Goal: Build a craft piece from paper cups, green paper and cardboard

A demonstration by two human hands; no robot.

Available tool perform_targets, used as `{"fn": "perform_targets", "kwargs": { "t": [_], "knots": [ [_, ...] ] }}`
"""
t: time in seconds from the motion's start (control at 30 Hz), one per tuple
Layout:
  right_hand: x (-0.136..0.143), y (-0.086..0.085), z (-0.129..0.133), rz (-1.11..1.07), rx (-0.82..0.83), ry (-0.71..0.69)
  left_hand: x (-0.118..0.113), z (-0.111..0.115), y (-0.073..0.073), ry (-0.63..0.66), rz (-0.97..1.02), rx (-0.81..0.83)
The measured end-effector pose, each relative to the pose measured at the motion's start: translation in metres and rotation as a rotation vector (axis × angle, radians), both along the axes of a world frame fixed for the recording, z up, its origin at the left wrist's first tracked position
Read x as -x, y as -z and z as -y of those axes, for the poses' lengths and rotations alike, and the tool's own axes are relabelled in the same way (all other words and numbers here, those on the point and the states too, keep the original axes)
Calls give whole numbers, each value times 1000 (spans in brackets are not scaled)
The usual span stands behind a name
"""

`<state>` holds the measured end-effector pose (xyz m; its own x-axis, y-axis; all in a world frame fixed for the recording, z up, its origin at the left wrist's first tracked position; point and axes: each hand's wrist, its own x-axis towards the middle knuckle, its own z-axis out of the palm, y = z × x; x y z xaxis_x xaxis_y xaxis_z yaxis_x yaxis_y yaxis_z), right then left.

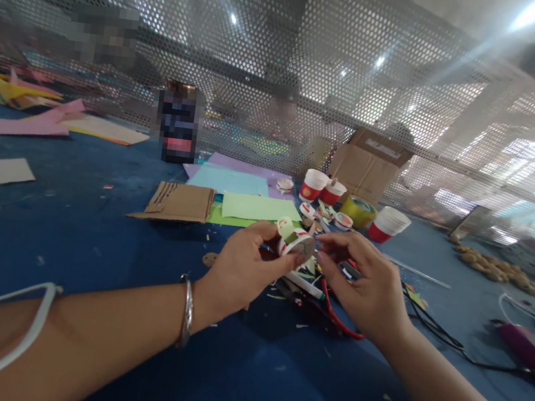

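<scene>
My left hand (250,263) is closed on a small paper craft piece (286,245), a white ring with red marks, low like a cut-down paper cup. A pale green paper cut-out (286,229) stands up from it, and a round greyish disc with dark lines (304,249) shows at its right side. Close to the disc's right edge is my right hand (368,278), its thumb and index finger bent and apart with nothing visible between them. Below the hands lie paper scraps, a white marker (306,285) and red-handled scissors (332,309), partly hidden.
Behind stand red-and-white paper cups (388,225), a roll of yellow tape (358,211) and a cardboard box (366,167). Coloured paper (259,208) and corrugated cardboard (179,201) lie left of them. A phone-like screen (178,124) leans against the perforated metal screen (245,61). A purple glue gun-like tool (525,349) lies right.
</scene>
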<state>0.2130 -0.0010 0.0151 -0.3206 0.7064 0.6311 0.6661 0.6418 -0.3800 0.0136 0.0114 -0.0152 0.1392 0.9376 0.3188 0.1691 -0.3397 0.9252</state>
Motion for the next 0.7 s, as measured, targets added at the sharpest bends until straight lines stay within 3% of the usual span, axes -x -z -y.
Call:
{"fn": "perform_targets", "kwargs": {
  "t": [0.23,0.43,0.7],
  "knots": [
    [5,0,5,106,-63,-48,-3,6,-15,91,160,56],
    [7,-1,7,123,-44,-47,-4,4,-11,169,245,113],
    [1,-11,10,49,-22,-56,5,3,-14,514,538,420]
  ]
}}
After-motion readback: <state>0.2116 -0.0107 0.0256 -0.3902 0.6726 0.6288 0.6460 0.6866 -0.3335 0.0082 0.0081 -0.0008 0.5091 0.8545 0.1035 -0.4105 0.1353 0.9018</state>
